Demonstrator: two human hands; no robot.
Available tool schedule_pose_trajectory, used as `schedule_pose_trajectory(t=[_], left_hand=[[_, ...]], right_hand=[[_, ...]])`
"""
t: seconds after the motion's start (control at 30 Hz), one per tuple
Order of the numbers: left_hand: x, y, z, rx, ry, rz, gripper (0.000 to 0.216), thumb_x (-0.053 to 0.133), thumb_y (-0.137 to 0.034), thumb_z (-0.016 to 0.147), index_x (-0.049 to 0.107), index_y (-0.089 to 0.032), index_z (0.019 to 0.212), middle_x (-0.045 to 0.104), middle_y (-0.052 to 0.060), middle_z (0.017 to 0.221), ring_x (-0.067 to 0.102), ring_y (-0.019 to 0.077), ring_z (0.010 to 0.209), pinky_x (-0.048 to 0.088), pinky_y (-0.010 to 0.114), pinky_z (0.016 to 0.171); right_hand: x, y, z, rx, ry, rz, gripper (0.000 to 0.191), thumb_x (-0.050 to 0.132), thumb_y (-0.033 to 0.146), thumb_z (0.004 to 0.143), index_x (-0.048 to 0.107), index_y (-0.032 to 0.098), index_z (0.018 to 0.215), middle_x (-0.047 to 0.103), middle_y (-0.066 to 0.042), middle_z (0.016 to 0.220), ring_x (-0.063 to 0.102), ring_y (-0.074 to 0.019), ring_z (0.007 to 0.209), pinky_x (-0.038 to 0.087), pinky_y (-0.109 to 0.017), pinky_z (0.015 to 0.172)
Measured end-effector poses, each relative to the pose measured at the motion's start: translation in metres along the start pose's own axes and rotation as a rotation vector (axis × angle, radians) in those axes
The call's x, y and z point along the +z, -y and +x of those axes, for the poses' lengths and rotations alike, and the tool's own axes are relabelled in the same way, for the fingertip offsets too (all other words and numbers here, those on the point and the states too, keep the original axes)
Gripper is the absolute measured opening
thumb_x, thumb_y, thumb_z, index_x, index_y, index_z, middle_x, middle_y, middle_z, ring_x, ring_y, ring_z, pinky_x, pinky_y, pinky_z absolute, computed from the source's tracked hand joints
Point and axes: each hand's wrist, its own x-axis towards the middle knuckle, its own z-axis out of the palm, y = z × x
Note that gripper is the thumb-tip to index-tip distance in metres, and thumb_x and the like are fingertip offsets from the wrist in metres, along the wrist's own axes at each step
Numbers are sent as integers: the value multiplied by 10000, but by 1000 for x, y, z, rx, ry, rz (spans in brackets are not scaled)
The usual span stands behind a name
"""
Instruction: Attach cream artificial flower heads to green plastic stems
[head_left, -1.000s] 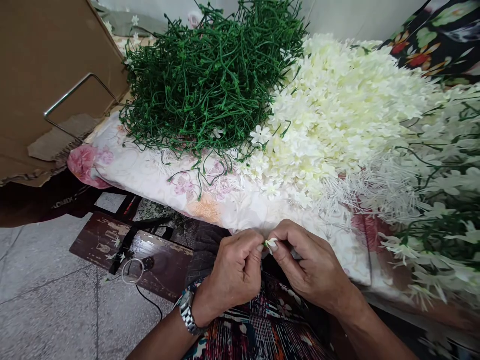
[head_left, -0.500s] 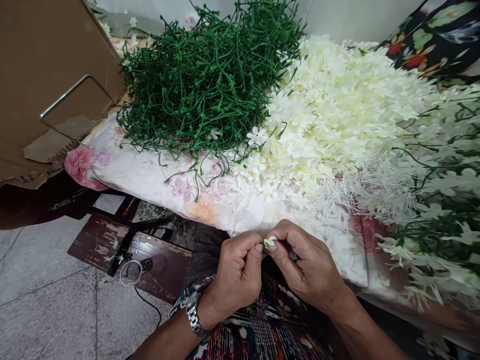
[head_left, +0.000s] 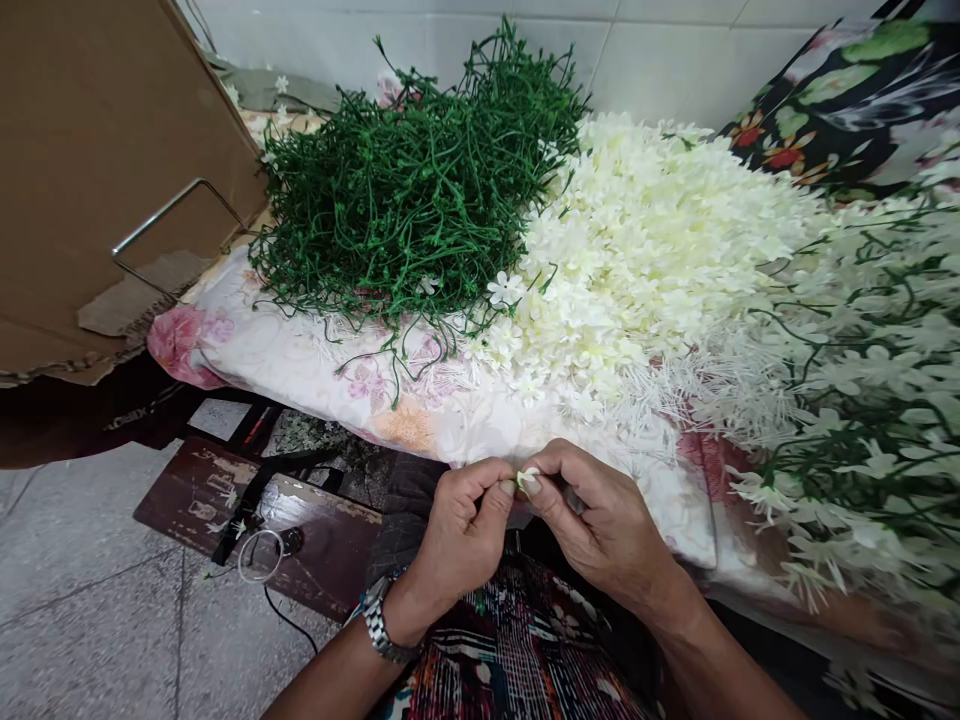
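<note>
Over my lap, close to the front edge of the cloth, my two hands meet fingertip to fingertip. Thumb and forefinger of my right hand pinch a small white artificial flower. My left hand is closed in a pinch at the flower's base, on a green stem that is mostly hidden by the fingers. Beyond them lies a heap of loose white flowers. To its left is a tangled pile of green plastic stems.
Flowers joined to green stems are heaped at the right. A cardboard box with a metal wire handle stands at the left. A floral cloth covers the work surface. Below left is a worn brown wooden bench with a white ring.
Both hands have shifted slightly left, still pinching at the flower. The flower sits a little differently between the fingertips. The whole view has tilted up a little.
</note>
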Motion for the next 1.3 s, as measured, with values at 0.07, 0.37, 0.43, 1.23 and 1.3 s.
schedule_pose_trajectory(t=[0.07,0.37,0.43,1.23,1.3], left_hand=[[-5,-1,0,-27,10,-61,266,447,-216,827,450,-164,566,346,-56,495,313,79,469,301,191,463],[-16,0,-10,161,-16,122,208,440,-177,855,551,-157,681,523,-9,589,476,113,549,383,210,539],[-16,0,-10,230,1,180,223,424,-156,863,521,-162,663,509,-11,588,471,108,546,374,210,538],[2,-3,0,373,-36,416,241,377,-41,789,385,-194,602,381,-36,525,377,101,468,297,226,472],[2,-4,0,374,-41,434,250,376,-35,782,364,-199,594,370,-39,523,365,99,464,291,225,467]], right_hand=[[-3,2,1,-8,2,16,47,487,162,867,530,171,883,573,2,719,538,-82,605,452,-184,553],[-14,13,-2,-154,-40,-44,184,539,72,801,551,141,971,566,-47,803,554,-122,741,488,-231,631],[-11,13,-2,-183,-20,-72,136,525,56,803,563,142,901,562,-42,765,550,-124,721,485,-238,623],[-2,-3,-4,-73,-53,-21,132,451,53,815,498,175,805,491,14,627,460,-84,541,404,-193,488],[-2,-4,-4,-73,-51,-27,132,451,55,816,498,178,808,493,14,633,462,-85,542,408,-194,491]])
